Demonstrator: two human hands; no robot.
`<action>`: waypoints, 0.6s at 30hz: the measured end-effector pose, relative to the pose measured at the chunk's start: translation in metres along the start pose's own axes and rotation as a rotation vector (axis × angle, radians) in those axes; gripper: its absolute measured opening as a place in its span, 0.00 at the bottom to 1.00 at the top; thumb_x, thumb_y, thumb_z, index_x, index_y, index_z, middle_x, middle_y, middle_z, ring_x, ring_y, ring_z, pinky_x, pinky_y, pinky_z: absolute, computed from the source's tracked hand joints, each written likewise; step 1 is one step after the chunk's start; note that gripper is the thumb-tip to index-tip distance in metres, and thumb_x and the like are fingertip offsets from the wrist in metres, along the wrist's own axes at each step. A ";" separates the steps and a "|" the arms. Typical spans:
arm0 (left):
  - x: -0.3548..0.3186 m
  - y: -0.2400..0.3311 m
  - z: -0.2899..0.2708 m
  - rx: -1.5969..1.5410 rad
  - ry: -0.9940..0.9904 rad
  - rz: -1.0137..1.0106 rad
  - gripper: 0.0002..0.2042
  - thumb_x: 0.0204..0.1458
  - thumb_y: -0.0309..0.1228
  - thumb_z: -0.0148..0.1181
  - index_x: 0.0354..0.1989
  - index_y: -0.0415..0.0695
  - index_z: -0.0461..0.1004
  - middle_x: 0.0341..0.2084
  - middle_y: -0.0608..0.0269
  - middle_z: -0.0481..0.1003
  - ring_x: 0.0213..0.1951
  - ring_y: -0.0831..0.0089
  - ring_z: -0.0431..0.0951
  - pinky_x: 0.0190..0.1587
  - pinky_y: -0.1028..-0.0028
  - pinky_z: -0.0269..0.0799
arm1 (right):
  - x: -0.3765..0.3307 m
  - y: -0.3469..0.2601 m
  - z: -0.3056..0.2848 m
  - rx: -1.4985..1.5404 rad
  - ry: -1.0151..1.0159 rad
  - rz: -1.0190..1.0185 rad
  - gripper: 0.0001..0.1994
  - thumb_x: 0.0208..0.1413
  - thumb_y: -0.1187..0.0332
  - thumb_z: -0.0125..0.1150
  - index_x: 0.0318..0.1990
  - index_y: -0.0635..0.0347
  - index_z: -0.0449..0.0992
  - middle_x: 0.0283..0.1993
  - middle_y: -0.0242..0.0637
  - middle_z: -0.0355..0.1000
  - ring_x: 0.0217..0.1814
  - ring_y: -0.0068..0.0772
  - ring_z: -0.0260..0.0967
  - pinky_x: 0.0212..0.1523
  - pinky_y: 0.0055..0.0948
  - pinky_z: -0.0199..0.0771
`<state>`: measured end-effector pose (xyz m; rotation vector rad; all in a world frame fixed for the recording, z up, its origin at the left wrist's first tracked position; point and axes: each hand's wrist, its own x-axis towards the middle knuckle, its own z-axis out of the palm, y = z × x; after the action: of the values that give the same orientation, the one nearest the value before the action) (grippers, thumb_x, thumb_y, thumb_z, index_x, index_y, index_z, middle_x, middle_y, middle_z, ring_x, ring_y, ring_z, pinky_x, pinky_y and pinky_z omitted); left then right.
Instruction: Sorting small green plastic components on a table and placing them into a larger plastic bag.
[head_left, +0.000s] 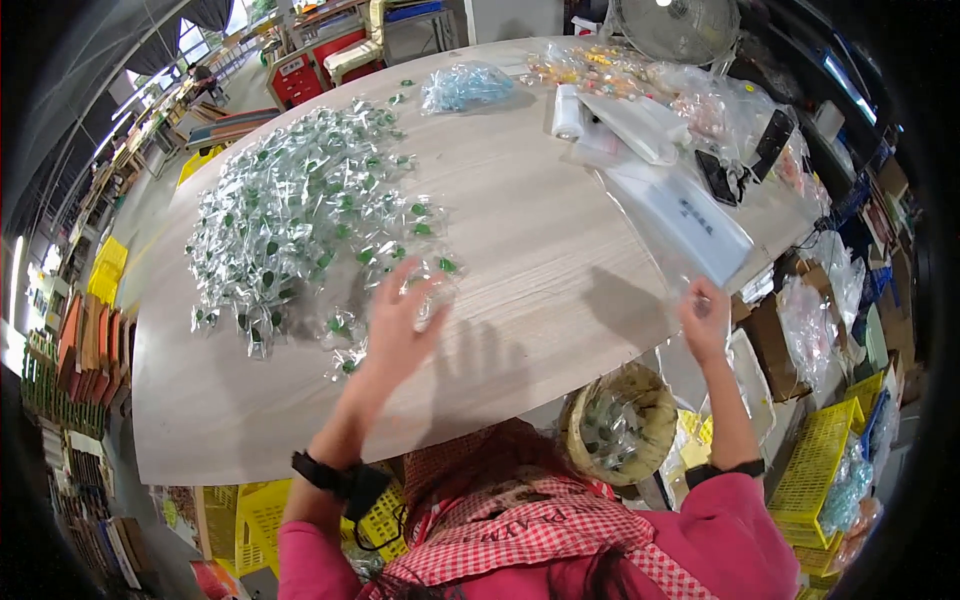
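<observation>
Packets, the little clear ones with green bits inside, are what your left hand is on: fingers spread and loosely curled over a couple at the near edge of the pile. The rest of that heap fans out up and to the left across the table. Your right hand is well apart, pinching the near corner of a big clear bag whose long side runs away from you.
</observation>
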<state>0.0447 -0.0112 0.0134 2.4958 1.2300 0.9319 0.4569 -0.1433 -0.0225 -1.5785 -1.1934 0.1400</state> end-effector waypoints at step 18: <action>0.142 -0.099 0.067 -0.520 -0.120 -0.418 0.12 0.56 0.28 0.61 0.48 0.46 0.77 0.48 0.52 0.75 0.39 0.66 0.82 0.40 0.65 0.78 | -0.044 -0.012 -0.023 0.311 -0.085 0.195 0.06 0.54 0.75 0.58 0.28 0.55 0.68 0.28 0.18 0.62 0.29 0.09 0.57 0.29 0.15 0.55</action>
<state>0.0871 0.1663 -0.0189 1.7807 1.2130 0.8416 0.4429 -0.1917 -0.0249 -1.4207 -1.0237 0.5002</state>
